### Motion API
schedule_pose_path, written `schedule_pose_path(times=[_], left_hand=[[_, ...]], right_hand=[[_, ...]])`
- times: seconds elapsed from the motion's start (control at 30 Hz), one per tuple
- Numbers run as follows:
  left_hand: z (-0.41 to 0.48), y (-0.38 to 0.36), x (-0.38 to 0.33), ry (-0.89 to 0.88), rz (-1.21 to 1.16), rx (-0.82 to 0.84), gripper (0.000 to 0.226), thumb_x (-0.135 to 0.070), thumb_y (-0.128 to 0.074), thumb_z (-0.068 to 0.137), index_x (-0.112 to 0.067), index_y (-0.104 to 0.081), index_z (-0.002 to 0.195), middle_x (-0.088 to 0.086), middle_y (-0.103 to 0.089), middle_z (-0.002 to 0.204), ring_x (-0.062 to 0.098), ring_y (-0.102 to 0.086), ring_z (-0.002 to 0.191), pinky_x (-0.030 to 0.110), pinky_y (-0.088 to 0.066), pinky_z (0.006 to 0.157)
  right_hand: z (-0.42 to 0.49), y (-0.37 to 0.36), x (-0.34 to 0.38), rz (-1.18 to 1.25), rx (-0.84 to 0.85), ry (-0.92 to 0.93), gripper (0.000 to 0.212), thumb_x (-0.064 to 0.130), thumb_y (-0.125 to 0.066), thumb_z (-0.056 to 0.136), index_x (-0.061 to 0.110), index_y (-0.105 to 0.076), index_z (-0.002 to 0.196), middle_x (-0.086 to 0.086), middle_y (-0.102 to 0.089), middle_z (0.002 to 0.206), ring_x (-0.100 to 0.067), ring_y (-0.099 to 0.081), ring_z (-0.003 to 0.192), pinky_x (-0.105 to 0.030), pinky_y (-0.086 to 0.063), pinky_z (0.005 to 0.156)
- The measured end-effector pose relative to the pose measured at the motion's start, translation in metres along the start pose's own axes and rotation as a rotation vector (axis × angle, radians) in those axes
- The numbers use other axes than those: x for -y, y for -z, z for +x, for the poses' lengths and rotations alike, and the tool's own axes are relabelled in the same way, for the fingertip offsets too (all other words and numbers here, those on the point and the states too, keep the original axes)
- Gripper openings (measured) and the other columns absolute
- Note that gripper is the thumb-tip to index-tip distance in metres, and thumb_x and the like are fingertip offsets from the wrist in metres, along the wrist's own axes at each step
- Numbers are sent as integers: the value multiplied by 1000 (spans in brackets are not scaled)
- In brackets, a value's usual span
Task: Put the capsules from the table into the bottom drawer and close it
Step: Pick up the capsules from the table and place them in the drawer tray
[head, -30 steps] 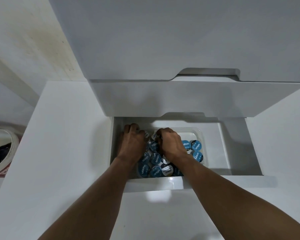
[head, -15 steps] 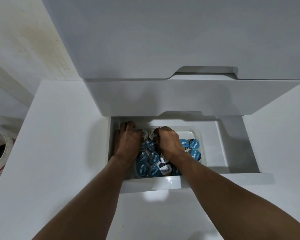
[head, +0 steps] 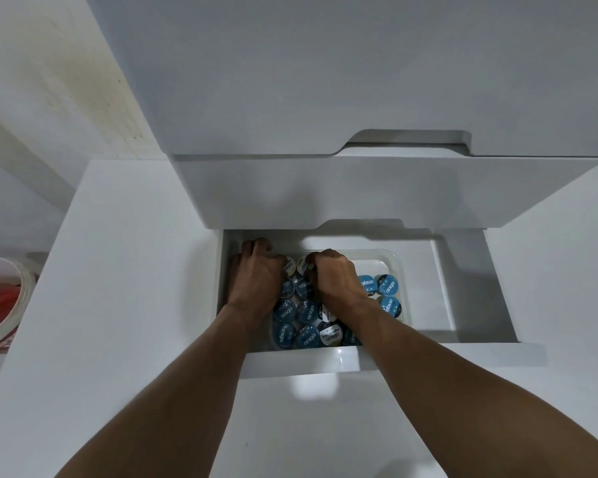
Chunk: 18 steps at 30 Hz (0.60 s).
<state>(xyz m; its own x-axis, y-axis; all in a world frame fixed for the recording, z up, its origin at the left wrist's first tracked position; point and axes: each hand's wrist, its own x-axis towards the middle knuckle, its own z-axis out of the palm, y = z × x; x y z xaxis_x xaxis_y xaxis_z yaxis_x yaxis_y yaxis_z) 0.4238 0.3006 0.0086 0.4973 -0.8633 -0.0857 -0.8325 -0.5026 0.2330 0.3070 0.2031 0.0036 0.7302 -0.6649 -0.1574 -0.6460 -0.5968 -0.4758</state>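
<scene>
The bottom drawer (head: 463,288) stands pulled out below two shut drawer fronts. Inside it sits a clear plastic tray (head: 395,267) packed with several blue-lidded capsules (head: 307,312); a few have white or dark lids. Both hands reach down into the tray. My left hand (head: 256,281) is curled at the tray's far left corner, and a white-lidded capsule (head: 289,265) shows at its fingers. My right hand (head: 335,281) is curled over the tray's middle, fingertips closed on another white-lidded capsule (head: 302,264). My hands and forearms hide part of the tray.
The drawer's white front panel (head: 301,363) juts toward me under my forearms. The middle drawer front (head: 376,191) overhangs the back of the open drawer. A white bucket (head: 21,288) with red contents stands on the floor at the far left.
Both hands stay curled in the same spots in the tray. Only the camera view has shifted slightly, so the bucket at the left sits nearer the frame's edge.
</scene>
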Motion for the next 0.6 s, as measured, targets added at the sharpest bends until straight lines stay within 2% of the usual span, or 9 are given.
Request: schedule_pose_path(times=[0.1, 0.17, 0.27, 0.43, 0.6], left_hand=[[-8, 6, -3, 2, -55, 0, 30, -24, -60, 89, -17, -62, 118, 10, -51, 127, 27, -47, 117, 41, -49, 95], [-16, 12, -7, 12, -86, 5, 35, -33, -59, 90, -18, -58, 122, 8, -55, 123, 23, -56, 108, 38, -54, 88], [-31, 22, -16, 15, -98, -34, 34, -34, -56, 91, -16, -56, 121, 8, -59, 117, 20, -60, 98, 34, -55, 79], [-59, 37, -32, -36, -74, -130, 32, -24, -56, 90, -7, -58, 117, 16, -61, 112, 29, -58, 95, 37, -49, 79], [-90, 56, -52, 29, -40, -146, 38, -36, -52, 93, -16, -54, 125, 10, -57, 123, 27, -58, 104, 35, -48, 84]], right_hand=[[-6, 9, 0, -25, 3, 15, 20, 17, -46, 92, 6, -61, 100, -15, -60, 100, -31, -59, 89, -34, -48, 71], [-12, 17, -1, -52, 2, 24, 22, 19, -47, 93, 8, -60, 107, -14, -59, 105, -31, -58, 94, -36, -48, 76], [-23, 29, -1, -67, -22, 35, 24, 20, -49, 94, 10, -60, 113, -13, -60, 109, -30, -58, 99, -39, -50, 81], [-49, 49, -2, -103, -58, 107, 30, 21, -51, 92, 7, -59, 117, -15, -59, 114, -31, -56, 103, -37, -46, 82], [-81, 73, -3, -127, -100, 128, 33, 28, -58, 91, 12, -58, 121, -12, -58, 119, -31, -53, 112, -39, -48, 90]])
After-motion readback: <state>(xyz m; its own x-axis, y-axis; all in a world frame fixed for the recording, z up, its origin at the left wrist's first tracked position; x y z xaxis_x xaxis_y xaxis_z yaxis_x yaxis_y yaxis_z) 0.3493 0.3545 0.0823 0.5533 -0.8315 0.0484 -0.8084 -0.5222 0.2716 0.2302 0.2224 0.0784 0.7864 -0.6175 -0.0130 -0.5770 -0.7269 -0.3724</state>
